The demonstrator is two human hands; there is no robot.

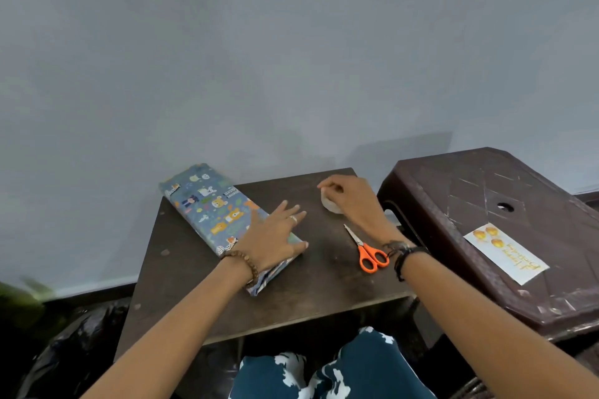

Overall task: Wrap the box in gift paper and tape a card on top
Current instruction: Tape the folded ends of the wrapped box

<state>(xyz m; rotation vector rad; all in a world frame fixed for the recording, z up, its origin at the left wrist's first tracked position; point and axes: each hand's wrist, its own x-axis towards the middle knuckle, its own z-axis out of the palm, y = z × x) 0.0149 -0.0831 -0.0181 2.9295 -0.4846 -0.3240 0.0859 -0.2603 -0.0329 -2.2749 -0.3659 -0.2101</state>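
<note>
My left hand [275, 233] spread flat on wrapped box [227, 220], pinning seam. My right hand [350, 197] pinches tape roll [330, 204] for next strip. Scissors [366, 249] near; card [505, 253] waits on stool [486, 188].

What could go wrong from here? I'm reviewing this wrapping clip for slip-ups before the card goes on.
1. The near end of the wrapped box looks loosely folded; with only the left hand resting flat on it, the paper may spring open before tape arrives.
2. The right hand grips the tape roll alone, so pulling a strip one-handed could tangle it.
3. The card lies apart on the brown plastic stool; reaching for it means releasing the box.
</note>
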